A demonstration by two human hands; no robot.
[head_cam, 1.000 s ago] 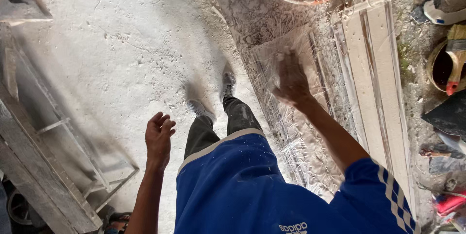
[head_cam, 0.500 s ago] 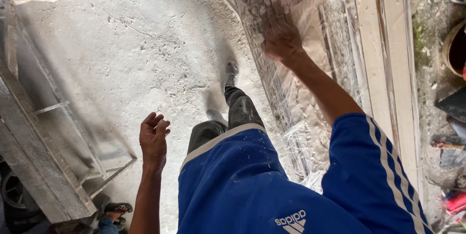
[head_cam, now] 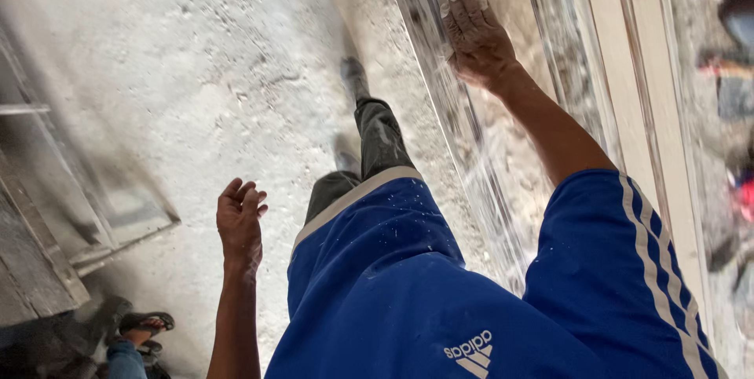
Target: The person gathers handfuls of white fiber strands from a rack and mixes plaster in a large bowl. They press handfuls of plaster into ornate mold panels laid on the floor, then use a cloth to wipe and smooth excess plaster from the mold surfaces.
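Right hand [head_cam: 477, 33] is lying palm-down w/ fingers together & stretched flat on a dusty pale slab [head_cam: 503, 135] that is running lengthwise along the person's right side; it's pressing on the slab's upper part, not clamped on anything, fingertips whitened w/ dust. The slab is sitting directly under that hand & reaching back below the forearm toward the blue sleeve, its left edge showing as a shiny streaked strip just beside the hand. Right of the slab, long pale wooden boards [head_cam: 636, 104] are lying parallel to it, close alongside. Left hand [head_cam: 240, 218] is hanging in the air at the person's left, well apart from the slab, fingers loosely curled & apart, palm half open, holding nothing. Below it the rough white concrete floor [head_cam: 196, 88] is spreading out. The person's grey-trousered leg & shoe are stepping fwd between the two hands. At far left a grey frame [head_cam: 47, 214] is leaning on the floor, & at bottom left another person's sandalled foot [head_cam: 141, 325] is showing. Right edge is blurred, can't tell the items there.
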